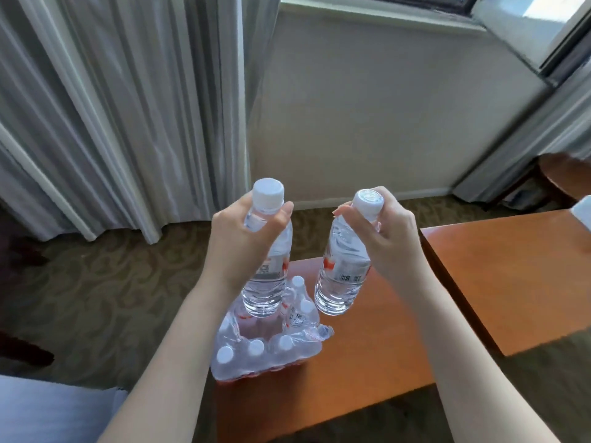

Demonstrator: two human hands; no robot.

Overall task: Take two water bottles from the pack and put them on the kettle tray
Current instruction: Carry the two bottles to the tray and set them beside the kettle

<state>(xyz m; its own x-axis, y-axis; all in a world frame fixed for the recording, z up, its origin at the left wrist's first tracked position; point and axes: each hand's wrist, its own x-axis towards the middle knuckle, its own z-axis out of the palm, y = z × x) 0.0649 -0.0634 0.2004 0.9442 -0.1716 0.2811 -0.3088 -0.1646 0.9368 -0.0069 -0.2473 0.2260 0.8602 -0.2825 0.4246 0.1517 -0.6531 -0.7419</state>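
My left hand [243, 241] grips the neck of a clear water bottle [267, 282] with a white cap, held upright in the air. Another clear water bottle [343, 276], also white-capped, hangs from my right hand [383, 238], which holds it just below the cap. Both bottles hover above the torn plastic-wrapped pack [265, 346], which still holds several white-capped bottles and rests on a low wooden table [367, 362]. No kettle tray is in view.
A second, higher wooden table [511, 276] stands to the right. Grey curtains [112, 107] hang at the left, a beige wall [367, 107] under a window is ahead. Patterned carpet [96, 298] covers the floor. A white cushion edge [48, 410] lies at bottom left.
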